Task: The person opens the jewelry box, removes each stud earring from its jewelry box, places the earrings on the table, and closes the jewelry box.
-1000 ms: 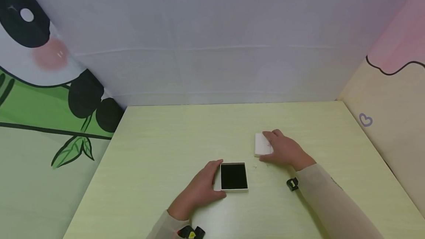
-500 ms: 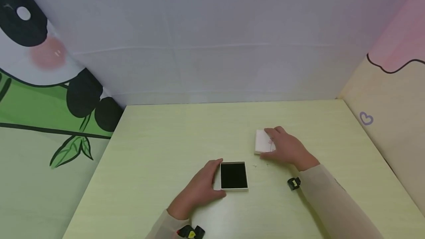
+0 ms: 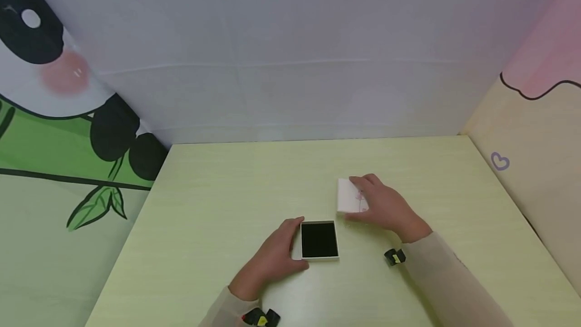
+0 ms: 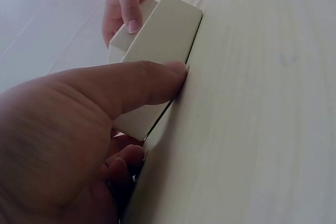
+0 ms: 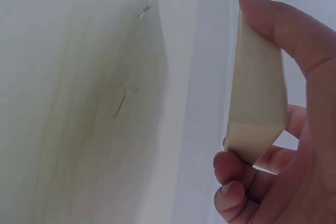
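Note:
An open white box base with a black inside stands on the table. My left hand grips it by its left end, thumb on the near side and fingers on the far side. My right hand holds a white box lid with a pink flower print, pinched between thumb and fingers. The lid is off the table, just behind and right of the base. In the right wrist view, two tiny thin items lie on the table, one metallic-looking and one a dark sliver; their kind is unclear.
The pale wood-grain table ends at a grey-white cloth backdrop behind. A printed cartoon panel stands on the left, and a cream and pink panel on the right.
My right hand rose slightly with the lid, then moved left and nearer to the box base. The two tiny items on the table are now out of sight in the head view. My left hand stays put.

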The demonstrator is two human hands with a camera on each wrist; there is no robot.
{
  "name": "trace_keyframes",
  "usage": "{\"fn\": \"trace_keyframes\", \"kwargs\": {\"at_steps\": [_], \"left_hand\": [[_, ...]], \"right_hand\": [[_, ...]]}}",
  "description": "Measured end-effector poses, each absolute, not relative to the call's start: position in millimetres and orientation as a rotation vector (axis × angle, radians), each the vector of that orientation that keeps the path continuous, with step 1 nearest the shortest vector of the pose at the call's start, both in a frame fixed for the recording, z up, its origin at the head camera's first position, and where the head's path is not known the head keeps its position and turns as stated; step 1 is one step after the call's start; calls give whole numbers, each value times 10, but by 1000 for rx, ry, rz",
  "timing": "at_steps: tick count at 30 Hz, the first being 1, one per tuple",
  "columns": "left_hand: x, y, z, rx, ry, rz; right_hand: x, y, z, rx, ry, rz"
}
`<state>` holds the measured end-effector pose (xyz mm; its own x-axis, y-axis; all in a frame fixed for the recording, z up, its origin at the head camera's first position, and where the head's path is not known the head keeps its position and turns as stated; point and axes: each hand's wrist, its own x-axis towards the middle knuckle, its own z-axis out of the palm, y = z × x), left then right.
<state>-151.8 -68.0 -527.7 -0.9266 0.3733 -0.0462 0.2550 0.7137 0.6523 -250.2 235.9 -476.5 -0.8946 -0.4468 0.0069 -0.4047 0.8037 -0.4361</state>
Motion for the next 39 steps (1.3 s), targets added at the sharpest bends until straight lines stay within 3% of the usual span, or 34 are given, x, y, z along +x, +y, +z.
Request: {"fn": "trace_keyframes", "kwargs": {"at_steps": [11, 39], "left_hand": [[-1515, -663, -5269, 523, 2751, 1026], [-1516, -690, -5276, 496, 2746, 1015]], "right_hand": [[-2254, 2140, -4679, -767, 2853, -742], [-1937, 1868, -4897, -807, 2771, -900]]}}
